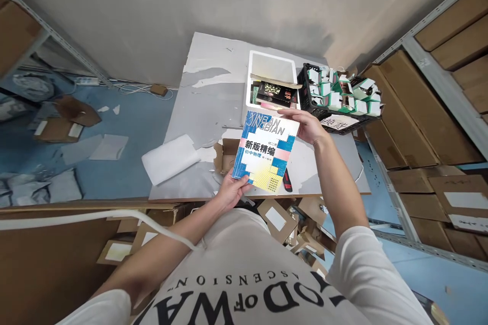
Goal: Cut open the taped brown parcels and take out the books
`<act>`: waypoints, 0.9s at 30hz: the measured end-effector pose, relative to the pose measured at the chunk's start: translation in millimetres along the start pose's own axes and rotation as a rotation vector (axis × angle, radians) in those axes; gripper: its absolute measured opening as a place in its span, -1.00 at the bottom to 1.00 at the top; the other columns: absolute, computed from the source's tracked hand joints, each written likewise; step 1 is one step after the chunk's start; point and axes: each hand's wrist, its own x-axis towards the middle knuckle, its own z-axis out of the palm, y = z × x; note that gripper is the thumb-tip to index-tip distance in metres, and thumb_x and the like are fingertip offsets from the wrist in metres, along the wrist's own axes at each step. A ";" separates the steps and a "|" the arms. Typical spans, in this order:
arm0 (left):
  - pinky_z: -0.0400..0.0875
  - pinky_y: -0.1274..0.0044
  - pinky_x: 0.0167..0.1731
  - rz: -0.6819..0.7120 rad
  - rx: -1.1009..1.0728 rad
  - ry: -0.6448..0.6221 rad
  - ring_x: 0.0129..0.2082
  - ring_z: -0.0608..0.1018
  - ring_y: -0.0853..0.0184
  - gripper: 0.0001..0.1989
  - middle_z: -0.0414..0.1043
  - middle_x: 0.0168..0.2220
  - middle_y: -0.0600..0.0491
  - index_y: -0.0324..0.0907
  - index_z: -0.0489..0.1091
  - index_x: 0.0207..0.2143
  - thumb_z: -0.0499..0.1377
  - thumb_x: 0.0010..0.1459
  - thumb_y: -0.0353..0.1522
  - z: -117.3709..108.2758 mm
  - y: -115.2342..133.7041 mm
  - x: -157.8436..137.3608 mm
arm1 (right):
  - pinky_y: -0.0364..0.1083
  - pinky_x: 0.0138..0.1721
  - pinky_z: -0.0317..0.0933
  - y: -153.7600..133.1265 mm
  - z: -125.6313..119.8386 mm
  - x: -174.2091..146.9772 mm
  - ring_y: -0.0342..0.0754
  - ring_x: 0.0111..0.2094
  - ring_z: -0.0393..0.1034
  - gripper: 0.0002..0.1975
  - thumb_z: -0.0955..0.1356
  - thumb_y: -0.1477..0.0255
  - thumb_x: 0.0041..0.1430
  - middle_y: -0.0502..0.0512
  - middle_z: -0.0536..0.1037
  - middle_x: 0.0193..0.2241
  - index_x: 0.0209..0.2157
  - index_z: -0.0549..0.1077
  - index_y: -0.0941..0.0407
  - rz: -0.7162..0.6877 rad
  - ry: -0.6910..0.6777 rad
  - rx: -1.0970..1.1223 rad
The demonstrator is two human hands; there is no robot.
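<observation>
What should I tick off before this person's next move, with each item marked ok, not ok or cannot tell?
1. Left hand has a grip on the book: ok, thumb over the cover near the lower-left corner.
2. Right hand supports firmly: cannot tell; it is at the upper-right corner.
3. Front cover faces the wearer: ok.
4. Back cover undamaged: cannot tell, it faces away.
5. Table uncluttered near the book: not ok; a small cardboard box and a red-and-black item show partly behind it.
</observation>
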 end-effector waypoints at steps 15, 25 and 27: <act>0.46 0.37 -0.05 0.015 0.123 -0.031 -0.26 0.61 0.33 -0.61 0.55 -0.25 0.04 -0.17 0.36 -0.24 0.38 -0.10 -0.25 -27.2 9.3 -7.1 | -0.21 -0.58 0.08 52.2 -3.2 3.0 -0.24 -0.56 0.24 -0.70 0.40 0.30 0.04 0.04 0.54 -0.45 -0.21 0.54 0.15 0.126 0.161 0.013; 0.41 0.33 0.01 0.001 0.110 -0.025 -0.22 0.60 0.31 -0.71 0.56 -0.25 0.03 -0.18 0.38 -0.25 0.34 -0.03 -0.33 -32.5 11.1 -8.8 | -0.16 -0.47 0.24 52.5 1.2 4.7 -0.17 -0.45 0.36 -0.72 0.40 0.34 0.05 0.11 0.58 -0.35 -0.19 0.54 0.15 0.187 0.175 0.029; 0.41 0.32 0.01 -0.043 0.048 -0.052 -0.18 0.59 0.29 -0.76 0.55 -0.21 0.02 -0.17 0.38 -0.25 0.31 0.00 -0.35 -34.8 12.2 -9.1 | -0.16 -0.46 0.25 51.9 -0.6 4.0 -0.15 -0.42 0.39 -0.70 0.40 0.34 0.05 0.12 0.59 -0.32 -0.15 0.53 0.13 0.192 0.160 0.031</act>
